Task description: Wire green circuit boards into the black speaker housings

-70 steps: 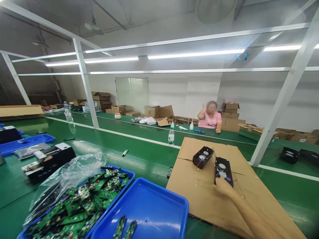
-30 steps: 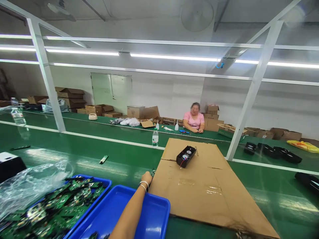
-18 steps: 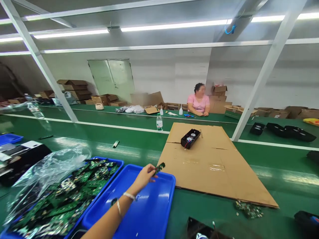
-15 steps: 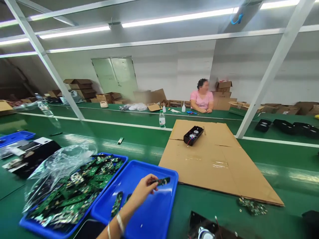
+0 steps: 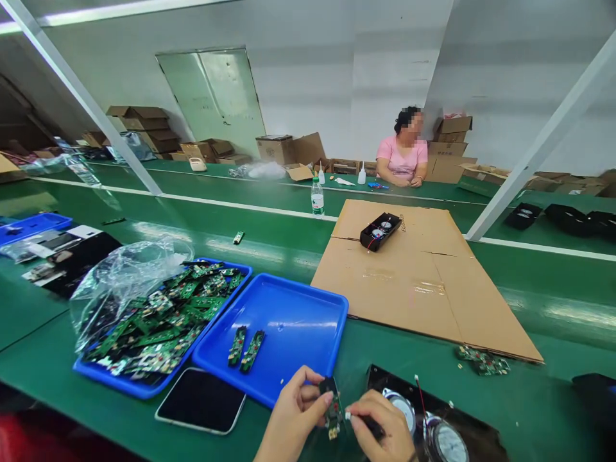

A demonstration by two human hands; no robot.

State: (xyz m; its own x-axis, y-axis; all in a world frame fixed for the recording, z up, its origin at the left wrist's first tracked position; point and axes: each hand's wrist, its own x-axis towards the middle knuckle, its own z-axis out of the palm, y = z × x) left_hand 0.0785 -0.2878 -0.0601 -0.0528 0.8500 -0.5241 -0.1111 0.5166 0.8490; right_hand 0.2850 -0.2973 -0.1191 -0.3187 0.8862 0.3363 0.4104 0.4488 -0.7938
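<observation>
My left hand (image 5: pixel 292 417) pinches a small green circuit board (image 5: pixel 333 410) upright near the front edge of the bench. Just right of it, my right hand (image 5: pixel 385 425) is closed on a small white plug connector (image 5: pixel 348 416), close to the board's edge; whether they touch I cannot tell. Partly behind the right hand lies a black speaker housing (image 5: pixel 469 410) with two round speakers and a thin red-and-black lead standing up. Two more boards (image 5: pixel 244 350) rest in the shallow blue tray (image 5: pixel 308 292) beyond my left hand.
At left, a second blue tray (image 5: pixel 129 387) is heaped with circuit boards under a clear plastic bag (image 5: pixel 129 269). A phone (image 5: pixel 202 401) lies in front. Farther off are a cardboard sheet (image 5: pixel 385 289) bearing another speaker housing (image 5: pixel 380 231), a water bottle (image 5: pixel 317 197) and a seated person (image 5: pixel 402 157).
My left hand has brought the circuit board from over the blue tray down to the right. My right hand has come into view with the white connector. The view has tilted downward.
</observation>
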